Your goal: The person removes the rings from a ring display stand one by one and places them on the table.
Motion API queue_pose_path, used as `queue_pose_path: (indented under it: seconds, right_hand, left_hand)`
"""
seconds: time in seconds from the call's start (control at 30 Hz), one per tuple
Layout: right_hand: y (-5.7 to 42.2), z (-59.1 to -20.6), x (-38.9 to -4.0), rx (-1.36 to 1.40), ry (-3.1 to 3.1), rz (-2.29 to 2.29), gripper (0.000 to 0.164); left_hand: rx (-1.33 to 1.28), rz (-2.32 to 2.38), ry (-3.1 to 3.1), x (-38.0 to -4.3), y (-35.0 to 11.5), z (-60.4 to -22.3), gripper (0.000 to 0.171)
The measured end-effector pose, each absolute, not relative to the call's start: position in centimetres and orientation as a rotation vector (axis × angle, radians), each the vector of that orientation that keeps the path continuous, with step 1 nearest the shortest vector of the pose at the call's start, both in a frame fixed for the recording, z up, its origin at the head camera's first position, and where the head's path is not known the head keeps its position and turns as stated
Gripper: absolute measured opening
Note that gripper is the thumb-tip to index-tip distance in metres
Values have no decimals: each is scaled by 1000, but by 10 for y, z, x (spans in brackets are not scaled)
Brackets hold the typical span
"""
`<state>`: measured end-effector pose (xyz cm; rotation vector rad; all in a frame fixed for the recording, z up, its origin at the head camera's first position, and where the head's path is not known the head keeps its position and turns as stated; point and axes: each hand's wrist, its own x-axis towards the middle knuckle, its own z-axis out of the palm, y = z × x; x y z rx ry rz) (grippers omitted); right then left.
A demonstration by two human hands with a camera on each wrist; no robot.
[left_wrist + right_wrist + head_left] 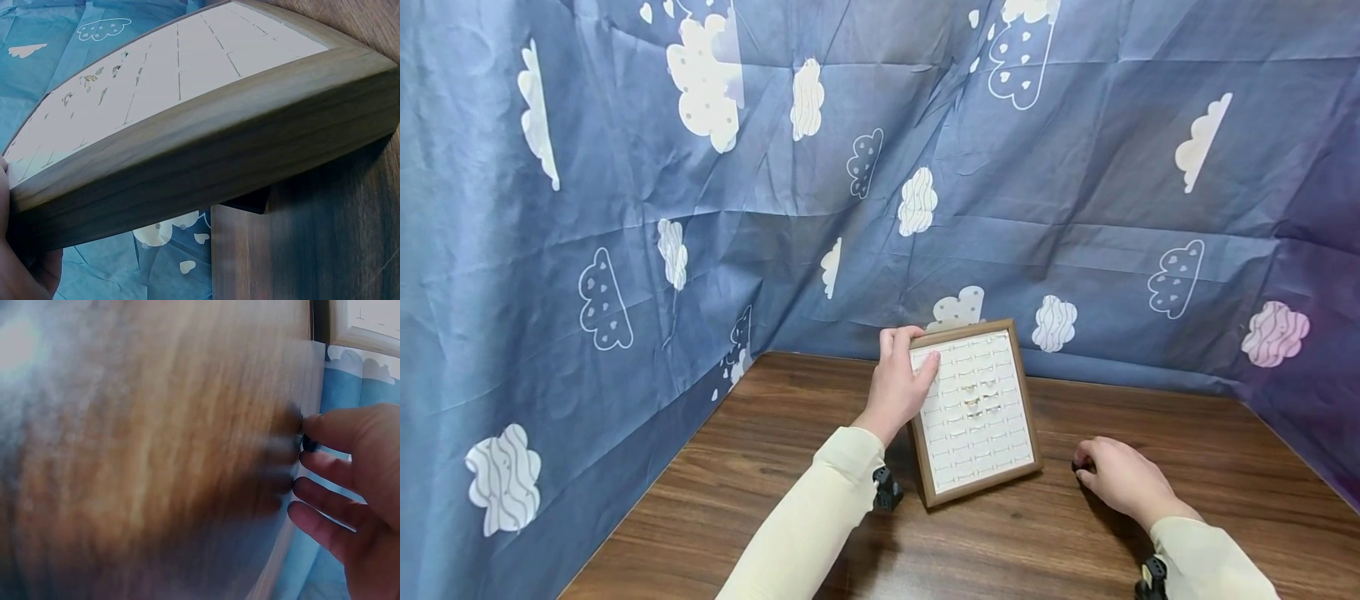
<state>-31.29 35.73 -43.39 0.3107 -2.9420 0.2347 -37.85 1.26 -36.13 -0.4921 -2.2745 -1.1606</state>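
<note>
My left hand (898, 379) grips a wood-framed ring display tray (922, 467) by its upper left corner, thumb over the white face and fingers at the top edge. The tray leans upright, its lower edge at the table. Several rings (981, 400) sit in the middle slots of its white slotted insert (1000, 450). In the left wrist view, the thick wooden side of the frame (206, 162) fills the middle. To the right of the tray, low over the tabletop, my right hand (1123, 479) pinches a small black object (309, 443) between thumb and index finger; cannot tell its kind.
A dark brown wood-grain table (760, 467) spreads under both hands. Blue cloth with white cloud prints (865, 233) hangs along the back and sides. Black wrist cameras (887, 489) are strapped at both cream sleeves. Behind the tray, a dark piece (250, 201) shows beneath the frame.
</note>
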Motion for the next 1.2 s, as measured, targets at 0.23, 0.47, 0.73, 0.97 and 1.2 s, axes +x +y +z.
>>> queue_pose_path:
  seconds: [0.23, 0.47, 0.73, 0.97, 1.2]
  right_hand:
    - [358, -434, -313, 326, -2961, 251, 9]
    - [358, -436, -314, 328, -2970, 246, 9]
    - [355, -434, -311, 279, -2919, 296, 13]
    - [347, -434, -310, 277, -2750, 323, 23]
    - [332, -432, -311, 351, -2611, 359, 29]
  left_hand:
    - [-495, -1156, -2266, -380, 14, -363, 43]
    - [-491, -1156, -2263, -380, 13, -364, 43]
    - [-493, -1151, -2259, -380, 13, -363, 42]
    - [-487, -1154, -2257, -380, 13, -363, 41]
    - [-484, -1143, -2257, -381, 14, -363, 40]
